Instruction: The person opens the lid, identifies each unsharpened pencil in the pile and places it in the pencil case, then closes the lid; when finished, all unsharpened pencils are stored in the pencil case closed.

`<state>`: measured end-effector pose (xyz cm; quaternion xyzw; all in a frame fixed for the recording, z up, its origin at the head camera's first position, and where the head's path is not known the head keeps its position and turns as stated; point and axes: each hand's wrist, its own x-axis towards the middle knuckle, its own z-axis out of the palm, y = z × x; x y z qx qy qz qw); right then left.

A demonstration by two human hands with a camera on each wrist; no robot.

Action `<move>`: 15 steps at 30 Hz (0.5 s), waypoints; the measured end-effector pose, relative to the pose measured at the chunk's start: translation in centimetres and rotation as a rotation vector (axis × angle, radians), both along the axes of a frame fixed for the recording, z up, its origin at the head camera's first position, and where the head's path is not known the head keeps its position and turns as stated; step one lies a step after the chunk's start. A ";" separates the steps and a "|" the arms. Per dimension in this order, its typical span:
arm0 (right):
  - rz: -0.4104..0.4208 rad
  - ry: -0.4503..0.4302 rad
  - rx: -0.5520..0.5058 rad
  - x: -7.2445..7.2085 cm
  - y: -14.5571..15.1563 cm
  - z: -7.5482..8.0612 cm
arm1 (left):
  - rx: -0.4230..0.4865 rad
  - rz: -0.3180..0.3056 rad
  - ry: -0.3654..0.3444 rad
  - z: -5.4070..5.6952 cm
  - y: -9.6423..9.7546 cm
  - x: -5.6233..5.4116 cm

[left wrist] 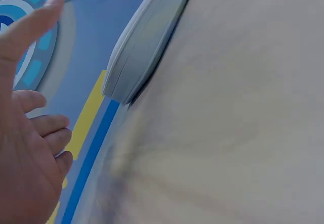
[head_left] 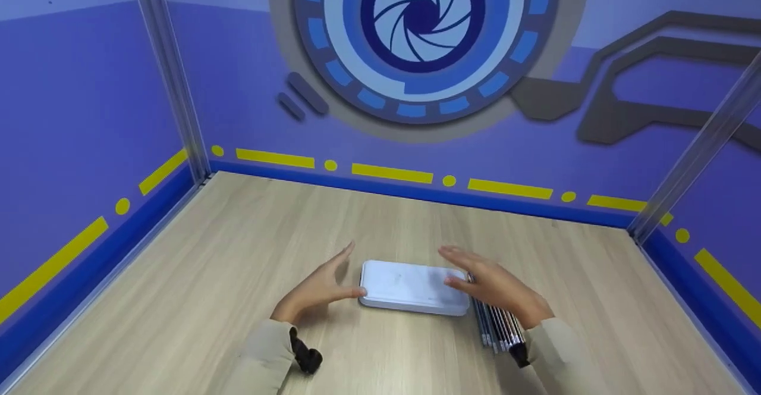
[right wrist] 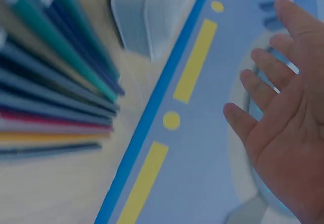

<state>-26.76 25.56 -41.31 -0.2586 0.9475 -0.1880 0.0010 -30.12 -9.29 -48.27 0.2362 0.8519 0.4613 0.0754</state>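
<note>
A white, round-cornered case (head_left: pixel 410 288) lies flat on the wooden table; a seam runs along its side wall (left wrist: pixel 144 46) in the left wrist view. My left hand (head_left: pixel 318 288) is at its left end, fingers spread and thumb tip right at the corner in the head view. Over the right end hovers my right hand (head_left: pixel 490 279), its fingers extended and the palm (right wrist: pixel 288 153) bare in the right wrist view. Beneath and beside that hand, a row of pencils (head_left: pixel 496 326) lies side by side; teal, blue, red and orange pencils (right wrist: pixel 55 135) show up close.
The pale wooden table (head_left: pixel 267 228) is walled in by blue-purple panels (head_left: pixel 238 85) with yellow dashes. Metal posts (head_left: pixel 172 74) stand at the back corners. A dark band (head_left: pixel 306 353) hangs at the left sleeve's cuff.
</note>
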 end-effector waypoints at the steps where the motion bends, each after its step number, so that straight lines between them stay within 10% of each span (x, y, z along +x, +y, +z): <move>1: 0.027 0.009 0.027 -0.1 -0.4 -0.3 | -0.008 -0.010 -0.003 -0.2 0.2 -0.1; 15: 0.170 0.011 0.222 0.1 -4.8 -2.2 | -0.044 -0.070 0.026 -1.9 1.7 -0.8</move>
